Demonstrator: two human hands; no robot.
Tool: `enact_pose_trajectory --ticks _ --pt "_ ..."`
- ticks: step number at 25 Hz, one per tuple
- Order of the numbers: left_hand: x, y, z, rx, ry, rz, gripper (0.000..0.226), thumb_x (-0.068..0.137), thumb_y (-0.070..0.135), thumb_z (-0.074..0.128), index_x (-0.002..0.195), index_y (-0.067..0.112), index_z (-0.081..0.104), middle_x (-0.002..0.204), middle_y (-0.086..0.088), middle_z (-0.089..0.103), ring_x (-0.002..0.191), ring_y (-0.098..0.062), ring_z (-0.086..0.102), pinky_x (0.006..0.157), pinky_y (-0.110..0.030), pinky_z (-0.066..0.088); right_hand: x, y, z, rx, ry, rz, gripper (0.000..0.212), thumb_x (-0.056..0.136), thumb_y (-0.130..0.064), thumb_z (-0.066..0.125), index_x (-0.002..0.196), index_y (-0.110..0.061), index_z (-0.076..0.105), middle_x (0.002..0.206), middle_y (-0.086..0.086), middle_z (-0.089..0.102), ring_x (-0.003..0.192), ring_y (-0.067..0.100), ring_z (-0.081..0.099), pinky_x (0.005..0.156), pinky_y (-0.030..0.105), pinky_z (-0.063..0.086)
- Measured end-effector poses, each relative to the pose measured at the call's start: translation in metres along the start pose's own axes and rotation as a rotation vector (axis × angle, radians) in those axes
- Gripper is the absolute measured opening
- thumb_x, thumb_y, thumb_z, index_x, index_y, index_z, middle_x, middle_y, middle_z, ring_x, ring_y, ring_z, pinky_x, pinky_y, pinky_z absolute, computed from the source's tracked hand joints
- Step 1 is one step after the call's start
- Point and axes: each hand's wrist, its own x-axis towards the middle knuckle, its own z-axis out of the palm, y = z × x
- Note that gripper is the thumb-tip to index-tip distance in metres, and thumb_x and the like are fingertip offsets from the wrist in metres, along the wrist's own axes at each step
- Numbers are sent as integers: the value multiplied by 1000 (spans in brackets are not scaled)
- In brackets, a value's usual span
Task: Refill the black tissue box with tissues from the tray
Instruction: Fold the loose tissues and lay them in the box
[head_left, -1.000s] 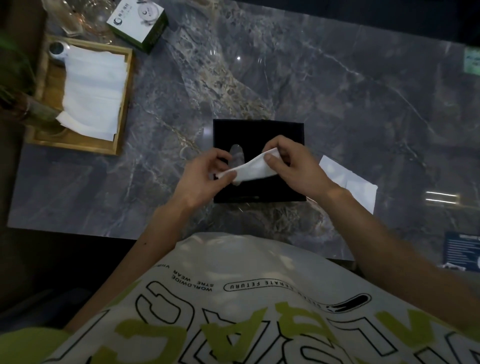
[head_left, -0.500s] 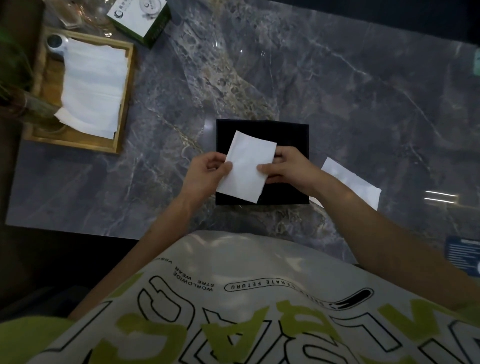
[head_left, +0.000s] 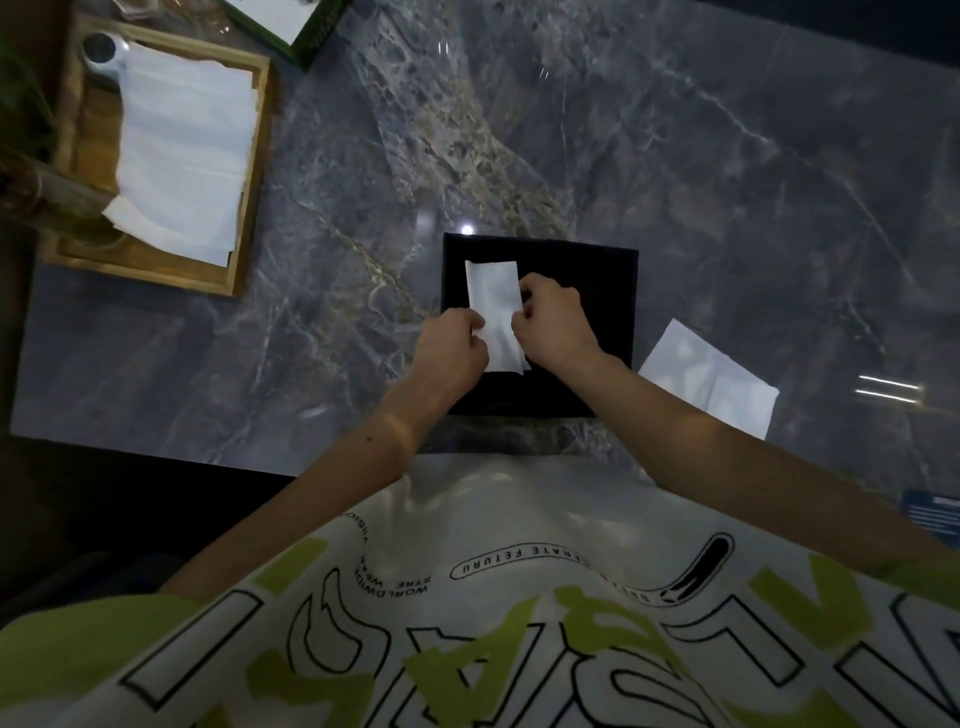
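The black tissue box (head_left: 587, 270) lies flat on the marble table in front of me. Over its left half I hold a white tissue (head_left: 493, 306) folded into a narrow upright strip. My left hand (head_left: 454, 345) pinches its left edge and my right hand (head_left: 553, 322) pinches its right edge, both near the strip's lower half. A stack of white tissues (head_left: 187, 150) lies in the wooden tray (head_left: 254, 171) at the far left. The box opening is hidden under the tissue and my hands.
A loose folded tissue (head_left: 709, 376) lies on the table right of the box. A green and white carton (head_left: 306, 26) sits at the top edge beside the tray. A small round metal object (head_left: 104, 52) rests in the tray's far corner. The table's near edge runs just below the box.
The tissue went from a crumpled bunch to a wider sheet, and is now folded narrower into a strip. Both hands came closer together over the box.
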Motion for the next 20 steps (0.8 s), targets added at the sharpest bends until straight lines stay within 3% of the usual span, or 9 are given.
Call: enact_pose_trajectory --ticks 3,5,8,10,11,13,15,17,20 --pt "3 2 3 57 -72 2 20 88 0 45 95 3 63 95 -17 62 87 -26 60 82 -35 43 6 -6 5 -210 -109 -64 9 86 -2 51 91 -9 48 87 9 59 67 19 54 51 28 40" --pt "8 4 5 147 -164 -1 15 90 1 45 89 -5 59 105 -27 60 96 -37 58 81 -37 41 9 -9 8 -356 -154 -87 17 85 -1 56 99 -7 50 94 14 59 71 21 52 56 32 42" --pt "13 8 5 215 -268 4 30 89 -1 46 61 8 36 109 -32 58 101 -41 56 78 -36 40 12 -11 9 -443 -177 -77 24 84 1 57 107 -3 51 100 20 60 71 23 49 57 34 39" --pt "17 8 5 211 -302 -15 22 88 -1 47 67 3 46 111 -32 58 103 -40 56 81 -36 43 13 -11 8 -439 -193 -57 26 84 -1 58 109 -2 51 103 21 60 73 24 51 58 33 39" --pt "19 7 6 206 -321 -30 12 89 -1 47 80 -5 55 113 -32 57 105 -40 56 82 -36 43 13 -11 8 -427 -195 -49 30 85 -2 58 113 -1 49 105 22 59 76 25 53 58 33 39" --pt "22 5 7 205 -330 -32 20 89 -1 47 100 -14 57 117 -33 54 107 -41 54 84 -35 43 12 -10 7 -371 -190 -46 47 87 -7 58 131 -3 39 106 20 58 81 27 58 59 34 43" --pt "23 4 8 198 -319 -28 24 90 1 47 106 -16 54 121 -34 49 108 -42 51 85 -34 41 10 -12 6 -282 -181 -69 62 89 -7 55 144 -10 27 103 16 56 82 28 60 60 35 49" --pt "22 3 7 206 -309 -32 28 92 3 46 110 -18 52 124 -34 47 111 -42 49 87 -34 39 11 -14 4 -237 -178 -73 59 88 -4 51 144 -14 33 107 15 58 87 29 61 67 36 53" --pt "21 0 9 213 -303 -57 26 91 1 44 109 -16 51 124 -33 46 108 -41 50 84 -33 39 16 -18 6 -353 -198 2 39 89 -6 54 128 -8 55 120 16 60 100 30 61 77 36 53"
